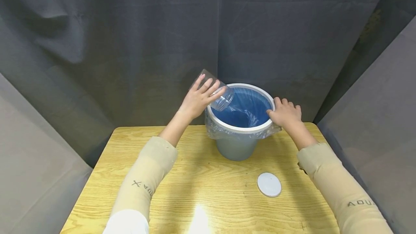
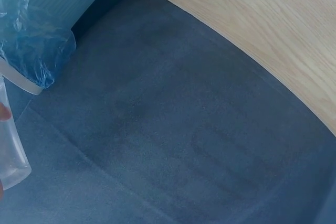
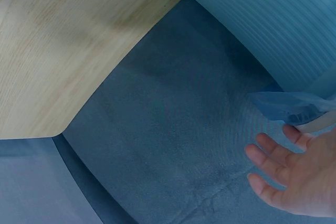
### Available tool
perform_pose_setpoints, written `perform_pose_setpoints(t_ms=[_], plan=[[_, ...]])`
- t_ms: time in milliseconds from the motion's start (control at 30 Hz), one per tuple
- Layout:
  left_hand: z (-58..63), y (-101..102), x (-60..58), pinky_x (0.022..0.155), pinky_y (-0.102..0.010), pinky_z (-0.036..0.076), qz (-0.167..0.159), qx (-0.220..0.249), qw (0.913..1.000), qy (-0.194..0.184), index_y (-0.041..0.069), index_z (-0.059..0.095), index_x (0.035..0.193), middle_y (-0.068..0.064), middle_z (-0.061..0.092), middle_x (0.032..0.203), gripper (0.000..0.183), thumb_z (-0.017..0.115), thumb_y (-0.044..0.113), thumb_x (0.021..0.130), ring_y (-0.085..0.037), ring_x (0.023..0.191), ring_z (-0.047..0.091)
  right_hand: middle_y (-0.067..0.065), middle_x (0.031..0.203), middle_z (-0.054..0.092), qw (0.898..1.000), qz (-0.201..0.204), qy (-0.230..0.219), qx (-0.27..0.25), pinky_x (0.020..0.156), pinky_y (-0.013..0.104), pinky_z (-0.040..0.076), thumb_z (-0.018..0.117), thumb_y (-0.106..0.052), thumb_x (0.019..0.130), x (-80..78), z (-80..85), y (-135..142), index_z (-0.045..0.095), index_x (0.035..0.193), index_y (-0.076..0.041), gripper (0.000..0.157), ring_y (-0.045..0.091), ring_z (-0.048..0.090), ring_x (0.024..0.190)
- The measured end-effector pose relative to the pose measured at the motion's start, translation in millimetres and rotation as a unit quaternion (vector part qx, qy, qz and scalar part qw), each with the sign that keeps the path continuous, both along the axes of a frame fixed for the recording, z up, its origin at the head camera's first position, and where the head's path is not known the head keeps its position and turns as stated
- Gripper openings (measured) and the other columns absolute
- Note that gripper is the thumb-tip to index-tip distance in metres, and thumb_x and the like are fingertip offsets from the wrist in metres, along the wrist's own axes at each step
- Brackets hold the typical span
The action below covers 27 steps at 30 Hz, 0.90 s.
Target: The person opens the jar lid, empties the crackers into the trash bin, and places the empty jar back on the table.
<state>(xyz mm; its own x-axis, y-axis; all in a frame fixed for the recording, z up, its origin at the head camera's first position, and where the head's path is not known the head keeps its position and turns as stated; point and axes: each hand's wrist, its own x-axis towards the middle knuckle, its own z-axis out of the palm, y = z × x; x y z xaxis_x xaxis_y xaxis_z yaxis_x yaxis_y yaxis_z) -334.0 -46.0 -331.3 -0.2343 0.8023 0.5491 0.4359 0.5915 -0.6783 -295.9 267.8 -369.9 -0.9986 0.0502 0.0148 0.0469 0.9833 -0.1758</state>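
Observation:
My left hand (image 1: 198, 100) grips a clear plastic jar (image 1: 224, 100), its fingers spread over the side. The jar is tilted, mouth down and to the right, over the left rim of a trash can (image 1: 237, 151); I see nothing inside it. In the left wrist view only fingertips (image 2: 4, 113) and part of the jar (image 2: 11, 153) show. My right hand (image 1: 286, 113) holds the can's white rim on the right, thumb over the edge. In the right wrist view its other fingers (image 3: 270, 163) hang loosely outside. A clear bag (image 1: 224, 131) lines the can and folds over the rim.
A round white lid (image 1: 269, 184) lies on the wooden table (image 1: 182, 190), in front of the can. Grey curtains (image 1: 146, 46) hang behind the table, and grey panels (image 1: 373, 118) stand at both sides. The can is near the table's back edge.

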Motion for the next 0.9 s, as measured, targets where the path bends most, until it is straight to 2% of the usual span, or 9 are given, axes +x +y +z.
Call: perform_pose_setpoints(t_ms=[233, 467, 600, 900], plan=[[-1.9, 2, 3.1, 0.11, -0.045, 0.025, 0.017, 0.03, 0.9994, 0.009, 0.028, 0.045, 0.13, -0.002, 0.044, 0.125, 0.051, 0.057, 0.01, 0.084, -0.022, 0.115, 0.038, 0.03, 0.125, 0.036, 1.0, 0.0, -0.001, -0.002, 0.092, 0.067, 0.025, 0.045, -0.037, 0.091, -0.1, -0.8, 0, 0.027, 0.135, 0.002, 0.062, 0.048, 0.035, 0.112], [-5.8, -1, 8.1, 0.109, -0.047, 0.025, 0.025, 0.074, 0.9967, -0.023, 0.024, 0.044, 0.129, -0.005, 0.044, 0.126, 0.061, 0.067, 0.017, 0.074, -0.024, 0.114, 0.037, 0.03, 0.126, 0.036, 1.0, -0.001, -0.003, -0.003, 0.092, 0.067, 0.024, 0.046, -0.037, 0.091, -0.3, -0.7, -1, 0.027, 0.135, 0.002, 0.062, 0.048, 0.034, 0.112], [-9.5, -3, 12.4, 0.108, -0.048, 0.026, 0.019, 0.115, 0.9921, -0.045, 0.022, 0.045, 0.129, -0.006, 0.043, 0.126, 0.064, 0.07, 0.021, 0.07, -0.026, 0.114, 0.038, 0.03, 0.126, 0.036, 1.0, -0.001, -0.003, -0.003, 0.092, 0.067, 0.025, 0.045, -0.037, 0.091, -0.2, -1.3, 0, 0.027, 0.135, 0.002, 0.062, 0.048, 0.034, 0.113], [-17.1, -7, 20.3, 0.105, -0.049, 0.03, -0.006, 0.178, 0.9826, -0.051, 0.017, 0.046, 0.127, -0.009, 0.045, 0.124, 0.068, 0.072, 0.024, 0.064, -0.028, 0.112, 0.038, 0.03, 0.125, 0.036, 1.0, 0.0, -0.001, -0.004, 0.092, 0.067, 0.025, 0.045, -0.038, 0.091, -0.3, -2.1, 0, 0.028, 0.134, 0.002, 0.062, 0.048, 0.035, 0.112]])
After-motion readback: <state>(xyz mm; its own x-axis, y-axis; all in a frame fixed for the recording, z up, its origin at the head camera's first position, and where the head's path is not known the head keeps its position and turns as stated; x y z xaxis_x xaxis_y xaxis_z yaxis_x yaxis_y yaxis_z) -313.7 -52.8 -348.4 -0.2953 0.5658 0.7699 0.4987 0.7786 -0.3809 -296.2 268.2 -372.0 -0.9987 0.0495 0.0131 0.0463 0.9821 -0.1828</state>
